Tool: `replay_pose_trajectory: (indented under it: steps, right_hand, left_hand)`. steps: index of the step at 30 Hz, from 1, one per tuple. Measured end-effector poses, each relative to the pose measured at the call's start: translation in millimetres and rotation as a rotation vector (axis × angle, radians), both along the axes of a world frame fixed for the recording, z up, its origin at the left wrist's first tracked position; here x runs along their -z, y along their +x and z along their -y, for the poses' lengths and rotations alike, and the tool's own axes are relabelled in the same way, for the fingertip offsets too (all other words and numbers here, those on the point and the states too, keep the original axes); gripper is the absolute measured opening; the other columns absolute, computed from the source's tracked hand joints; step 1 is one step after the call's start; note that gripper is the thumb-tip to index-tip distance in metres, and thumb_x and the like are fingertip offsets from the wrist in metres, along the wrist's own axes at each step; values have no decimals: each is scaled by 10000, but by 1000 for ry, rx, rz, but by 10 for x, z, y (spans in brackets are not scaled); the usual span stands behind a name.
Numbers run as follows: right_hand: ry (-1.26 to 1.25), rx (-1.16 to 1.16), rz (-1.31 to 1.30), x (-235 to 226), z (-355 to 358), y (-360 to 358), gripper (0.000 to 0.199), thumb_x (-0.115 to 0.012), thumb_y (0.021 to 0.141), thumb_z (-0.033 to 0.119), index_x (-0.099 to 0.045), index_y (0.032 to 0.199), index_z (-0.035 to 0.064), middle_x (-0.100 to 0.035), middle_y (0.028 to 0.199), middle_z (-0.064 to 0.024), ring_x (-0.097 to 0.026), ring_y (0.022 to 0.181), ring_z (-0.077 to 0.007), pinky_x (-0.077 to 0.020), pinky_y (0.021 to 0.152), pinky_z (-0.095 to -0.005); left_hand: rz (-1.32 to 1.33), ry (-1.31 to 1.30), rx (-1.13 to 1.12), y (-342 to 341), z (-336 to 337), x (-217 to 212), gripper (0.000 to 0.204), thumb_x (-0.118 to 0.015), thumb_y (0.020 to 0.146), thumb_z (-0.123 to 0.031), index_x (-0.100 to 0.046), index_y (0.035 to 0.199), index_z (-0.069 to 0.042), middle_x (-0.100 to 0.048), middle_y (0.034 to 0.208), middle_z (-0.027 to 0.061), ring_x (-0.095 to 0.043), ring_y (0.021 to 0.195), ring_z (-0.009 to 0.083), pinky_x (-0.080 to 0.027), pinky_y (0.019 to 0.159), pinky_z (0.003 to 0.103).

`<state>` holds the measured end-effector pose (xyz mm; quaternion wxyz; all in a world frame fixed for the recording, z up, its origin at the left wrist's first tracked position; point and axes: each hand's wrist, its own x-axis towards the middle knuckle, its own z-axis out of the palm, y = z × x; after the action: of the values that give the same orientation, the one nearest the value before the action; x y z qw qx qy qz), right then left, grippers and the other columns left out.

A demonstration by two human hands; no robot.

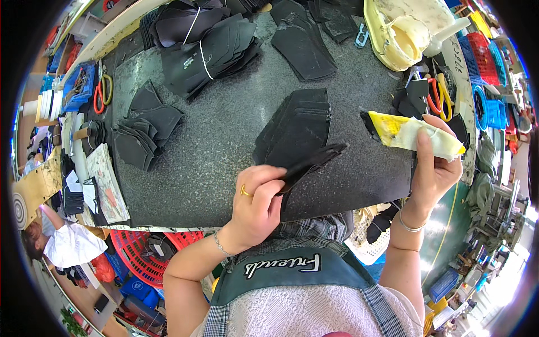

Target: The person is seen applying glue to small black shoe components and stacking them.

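Head view, looking down on a dark speckled worktable (224,129). The left hand (259,203) is closed in a pinch on a thin black cut piece (311,162); the near end of the piece is gripped between thumb and fingers, and the rest projects up and to the right from the hand, over the front edge of a fanned stack of black cut pieces (297,126) lying at the table's centre. The right hand (435,168) is closed around a yellow-stained brush (412,133), held near the table's right edge; the thumb is pressed along its pale wrapped body, and the dark tip points left, clear of the pinched piece. The two hands are well apart. Further black pieces are seen bundled at the top (202,42) and piled at the left (137,135). A yellowed glue container (404,33) and scissors (438,95) are seen at the upper right.
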<state>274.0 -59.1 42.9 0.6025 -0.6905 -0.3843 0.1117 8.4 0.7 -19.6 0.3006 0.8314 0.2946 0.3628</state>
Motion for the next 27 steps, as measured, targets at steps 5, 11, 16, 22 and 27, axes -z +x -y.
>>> replay_pose_trajectory:
  steps: [5,11,16,22,27]
  right_hand:
    - [-27,-37,-4,5,-49,7,217,-667,894,10,-658,1105,-42,-688,1021,-62,-632,892,-91,-496,775,-214]
    - [-58,-295,109,8,-358,-30,139,-639,898,-27,-682,1029,-36,-709,957,-65,-647,838,-103,-517,736,-231]
    - [-245,-524,399,-1,-523,-53,193,-640,859,-43,-677,1037,19,-713,942,-144,-716,835,-212,-537,729,-285]
    - [-225,-473,434,-116,-536,-37,187,-650,851,-29,-677,1028,24,-709,936,-141,-714,826,-269,-542,717,-308]
    - [-254,-628,571,-4,-560,-2,343,-570,716,-111,-661,1008,44,-675,853,-142,-675,752,-317,-528,651,-349]
  left_hand:
    - [-182,-162,8,6,-80,-145,345,-714,770,33,-583,1088,5,-553,1054,190,-558,933,322,-464,824,392]
    - [-218,-231,201,112,-258,-238,400,-661,773,71,-561,1157,22,-438,1437,204,-408,1337,428,-375,1090,447]
    - [-348,-177,216,133,-219,-253,379,-652,758,93,-537,1116,46,-475,1397,241,-439,1315,425,-413,1062,456]
    - [-446,-56,225,129,-123,-294,305,-647,774,52,-538,1059,68,-536,1317,283,-476,1280,440,-450,1033,451]
    - [-495,-18,252,126,-104,-372,266,-627,797,4,-549,1041,77,-537,1309,298,-482,1273,447,-451,1035,461]
